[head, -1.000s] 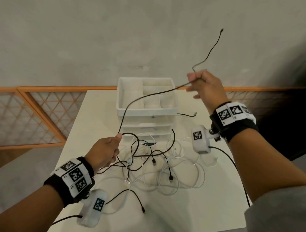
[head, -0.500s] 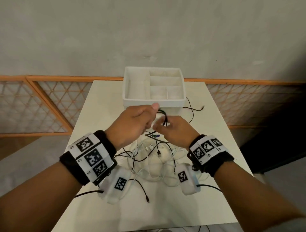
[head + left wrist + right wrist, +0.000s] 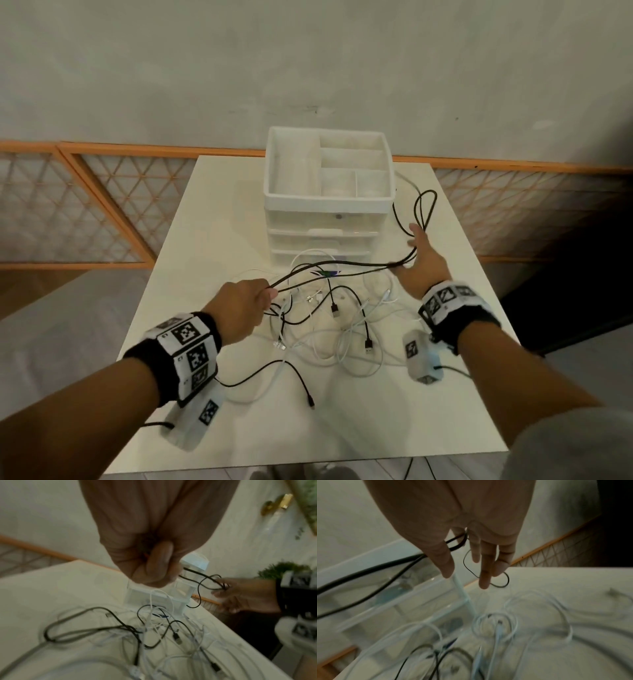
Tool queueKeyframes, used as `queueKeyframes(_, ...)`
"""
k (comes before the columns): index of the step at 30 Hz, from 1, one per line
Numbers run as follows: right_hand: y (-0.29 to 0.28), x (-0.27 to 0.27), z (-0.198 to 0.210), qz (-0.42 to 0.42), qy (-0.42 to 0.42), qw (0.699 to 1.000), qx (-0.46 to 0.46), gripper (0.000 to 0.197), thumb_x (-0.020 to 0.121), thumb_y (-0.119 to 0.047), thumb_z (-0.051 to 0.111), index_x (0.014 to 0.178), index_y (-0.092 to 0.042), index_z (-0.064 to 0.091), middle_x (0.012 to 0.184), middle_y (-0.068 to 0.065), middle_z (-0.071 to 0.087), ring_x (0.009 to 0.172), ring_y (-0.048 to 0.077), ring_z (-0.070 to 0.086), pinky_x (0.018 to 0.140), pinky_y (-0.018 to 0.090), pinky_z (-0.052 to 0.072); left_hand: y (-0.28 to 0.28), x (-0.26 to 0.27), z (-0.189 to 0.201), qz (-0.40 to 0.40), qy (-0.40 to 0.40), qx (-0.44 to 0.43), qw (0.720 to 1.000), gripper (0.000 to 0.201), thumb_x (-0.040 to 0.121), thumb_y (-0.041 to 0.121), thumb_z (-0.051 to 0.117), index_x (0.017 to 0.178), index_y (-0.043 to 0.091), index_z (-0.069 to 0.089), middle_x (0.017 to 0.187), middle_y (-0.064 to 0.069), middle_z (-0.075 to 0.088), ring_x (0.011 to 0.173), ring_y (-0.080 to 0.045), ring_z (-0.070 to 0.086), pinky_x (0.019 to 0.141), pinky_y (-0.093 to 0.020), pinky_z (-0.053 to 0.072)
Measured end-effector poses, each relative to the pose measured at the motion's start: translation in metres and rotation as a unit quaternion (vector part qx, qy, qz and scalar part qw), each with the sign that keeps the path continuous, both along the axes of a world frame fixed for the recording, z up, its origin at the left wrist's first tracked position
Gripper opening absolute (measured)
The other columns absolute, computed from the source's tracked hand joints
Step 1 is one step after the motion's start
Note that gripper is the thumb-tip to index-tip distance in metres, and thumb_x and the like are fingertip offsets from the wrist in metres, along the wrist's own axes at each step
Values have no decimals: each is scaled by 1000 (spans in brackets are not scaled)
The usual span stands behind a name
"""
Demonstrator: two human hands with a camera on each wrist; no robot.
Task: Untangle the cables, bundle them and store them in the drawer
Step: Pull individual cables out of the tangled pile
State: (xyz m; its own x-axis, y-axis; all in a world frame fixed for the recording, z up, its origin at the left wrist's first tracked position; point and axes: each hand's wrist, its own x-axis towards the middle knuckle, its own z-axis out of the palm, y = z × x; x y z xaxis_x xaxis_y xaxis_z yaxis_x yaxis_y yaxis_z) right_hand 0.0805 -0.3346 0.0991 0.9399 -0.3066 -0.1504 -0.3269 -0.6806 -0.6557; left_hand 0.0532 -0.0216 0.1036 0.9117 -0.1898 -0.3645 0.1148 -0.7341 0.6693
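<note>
A black cable (image 3: 342, 265) is stretched in doubled strands between my two hands above the table. My left hand (image 3: 245, 308) grips one end of the strands in a fist, as the left wrist view shows (image 3: 154, 563). My right hand (image 3: 423, 263) is right of the drawer unit with straight fingers. The strands run through the crook of its thumb (image 3: 458, 540), and a loop (image 3: 424, 209) hangs past the fingers. A tangle of white and black cables (image 3: 342, 325) lies on the table between my wrists. The white drawer unit (image 3: 322, 236) stands behind it, drawers closed.
The white table (image 3: 222, 205) ends at an orange lattice railing (image 3: 102, 192) against a grey wall. The drawer unit's top is an open tray with several compartments (image 3: 294, 171). One black cable end (image 3: 310, 404) trails toward the table's front.
My hands were together in front of the drawer unit; now they are apart. The right hand swept right and opened flat, the left dropped down and left, drawing the black cable out between them.
</note>
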Motion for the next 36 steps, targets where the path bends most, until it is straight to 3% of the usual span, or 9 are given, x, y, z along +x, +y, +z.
queueKeyframes(4, 30, -15, -29, -131, 9, 991, 28, 96, 84, -35, 75, 153, -30, 9, 138, 17, 53, 126, 37, 52, 101, 47, 46, -12, 3, -2, 72, -8, -28, 997, 38, 102, 31, 42, 75, 7, 55, 63, -7, 56, 60, -28, 49, 63, -36, 44)
queueKeyframes(9, 44, -16, -40, -194, -41, 977, 76, 108, 79, -29, 80, 153, -30, 1, 144, 19, 45, 129, 36, 50, 103, 47, 42, 0, 15, 11, 168, -43, -39, 984, 46, 103, 44, 37, 75, 8, 49, 96, -30, 66, 84, -52, 59, 74, -53, 51)
queueKeyframes(12, 38, -4, -48, -245, 50, 966, 58, 99, 77, -33, 80, 150, -11, 16, 139, 21, 51, 124, 39, 54, 101, 46, 47, 12, 19, 18, 243, -33, -97, 965, 45, 102, 45, 39, 74, 10, 43, 77, -18, 58, 58, -30, 48, 56, -36, 40)
queueKeyframes(16, 53, 0, -51, -68, 164, 982, 63, 27, 83, -33, 69, 98, -11, 72, 93, 13, 77, 81, 29, 75, 81, 44, 61, 9, 17, 28, 237, 14, -181, 954, 40, 101, 42, 43, 74, 12, 40, 68, -5, 48, 47, -16, 35, 42, -23, 27)
queueKeyframes(18, 64, -1, -57, 12, 147, 988, 49, 19, 85, -24, 66, 102, -19, 72, 107, 8, 75, 86, 27, 74, 84, 42, 60, 2, 16, 34, 222, 21, -224, 949, 39, 102, 38, 46, 72, 15, 38, 63, -2, 44, 42, -11, 31, 39, -21, 24)
queueKeyframes(22, 79, 0, -69, 106, 181, 974, -88, 62, 90, -22, 60, 148, -21, 38, 142, 8, 51, 127, 29, 53, 104, 37, 45, -8, 19, 54, 222, -19, -307, 925, 40, 103, 31, 47, 67, 18, 34, 55, 4, 37, 40, -10, 25, 40, -19, 19)
queueKeyframes(26, 77, -1, -65, -25, 78, 987, -140, 49, 84, -14, 64, 129, -15, 43, 133, 11, 43, 100, 35, 62, 74, 37, 48, -3, 24, 65, 237, -72, -340, 907, 35, 104, 27, 43, 71, 17, 39, 52, 4, 36, 40, -10, 24, 40, -17, 19)
queueKeyframes(31, 76, -4, -63, 23, 141, 976, -162, 30, 88, -47, 61, 97, -20, 70, 101, 5, 70, 96, 28, 65, 78, 33, 52, -5, 18, 58, 237, -49, -336, 910, 27, 105, 22, 40, 81, 15, 49, 51, 5, 34, 38, -7, 23, 40, -15, 18)
queueKeyframes(36, 76, 0, -71, -67, 84, 993, -42, 44, 87, -38, 71, 114, -7, 55, 102, 14, 67, 106, 36, 63, 83, 36, 50, -8, 11, 57, 238, -44, -342, 908, 26, 105, 23, 39, 81, 15, 47, 56, 1, 36, 44, -11, 24, 41, -17, 19)
